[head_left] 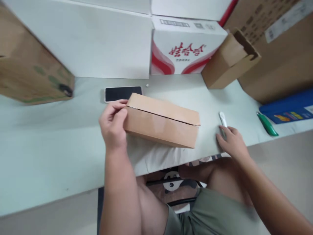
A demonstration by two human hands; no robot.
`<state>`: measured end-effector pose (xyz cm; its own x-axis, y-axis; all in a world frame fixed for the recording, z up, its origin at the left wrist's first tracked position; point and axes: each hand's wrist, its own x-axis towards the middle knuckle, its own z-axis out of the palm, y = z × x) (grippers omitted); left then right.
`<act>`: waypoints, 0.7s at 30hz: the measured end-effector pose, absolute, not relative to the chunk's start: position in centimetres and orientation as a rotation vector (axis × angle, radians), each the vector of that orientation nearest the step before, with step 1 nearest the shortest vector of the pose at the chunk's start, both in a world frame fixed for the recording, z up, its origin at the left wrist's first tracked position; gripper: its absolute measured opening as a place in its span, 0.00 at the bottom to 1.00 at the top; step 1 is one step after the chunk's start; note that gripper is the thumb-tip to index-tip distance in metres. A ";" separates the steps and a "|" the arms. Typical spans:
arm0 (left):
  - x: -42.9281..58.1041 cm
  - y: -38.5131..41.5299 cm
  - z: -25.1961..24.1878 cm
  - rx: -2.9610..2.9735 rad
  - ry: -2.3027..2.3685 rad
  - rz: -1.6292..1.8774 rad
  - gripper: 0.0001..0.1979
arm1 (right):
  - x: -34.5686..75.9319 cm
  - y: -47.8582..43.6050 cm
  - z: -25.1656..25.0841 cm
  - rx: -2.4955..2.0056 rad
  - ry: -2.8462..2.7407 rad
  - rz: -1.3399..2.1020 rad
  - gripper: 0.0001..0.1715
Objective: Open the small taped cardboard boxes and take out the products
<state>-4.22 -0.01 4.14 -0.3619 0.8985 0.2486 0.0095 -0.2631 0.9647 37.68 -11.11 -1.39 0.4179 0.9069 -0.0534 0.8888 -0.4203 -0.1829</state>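
A closed brown cardboard box (161,125) lies at a slant near the front of the table, with a dark seam running along its length. My left hand (113,122) grips its left end, thumb on the near side and fingers curled behind the corner. To the right of the box, my right hand (232,140) has thumb and fingers closed around a slim white utility knife (222,118) on the tabletop. The rounded upper end of the knife shows; its lower part is hidden by the fingers.
Behind the box lies a phone (123,93). White cartons (188,49) line the back; a brown carton (36,65) stands left, an open-topped brown box (227,62) right. A green cutter (267,124) lies near a blue package (288,107) by the table's front edge (80,192).
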 end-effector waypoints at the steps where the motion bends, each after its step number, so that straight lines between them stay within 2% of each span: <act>1: -3.7 0.3 4.0 1.168 1.275 1.712 0.03 | 37.9 -11.1 -1.2 -2.529 -1.622 0.228 0.30; 5: -1.9 1.2 3.6 1.152 1.111 1.691 0.03 | 38.7 -10.5 0.3 -2.536 -1.479 0.262 0.18; 8: -0.8 1.6 3.4 1.147 1.061 1.642 0.05 | 38.7 -9.9 1.6 -2.438 -1.198 0.479 0.11; 10: -0.2 1.7 3.4 1.121 1.028 1.601 0.08 | 38.3 -9.5 2.6 -2.216 -0.985 0.715 0.15; 14: 0.5 1.7 3.2 1.128 0.943 1.461 0.14 | 36.6 -9.1 4.4 -1.825 -0.673 1.153 0.34; 16: 0.5 1.7 3.0 1.183 0.907 1.398 0.16 | 36.2 -9.3 4.8 -1.769 -0.566 1.308 0.37; 18: 0.4 1.7 2.9 1.240 0.875 1.357 0.15 | 36.4 -9.7 4.7 -1.714 -0.497 1.387 0.34; 21: 0.1 1.7 2.7 1.291 0.840 1.332 0.13 | 37.6 -10.4 4.1 -1.563 -0.432 1.347 0.21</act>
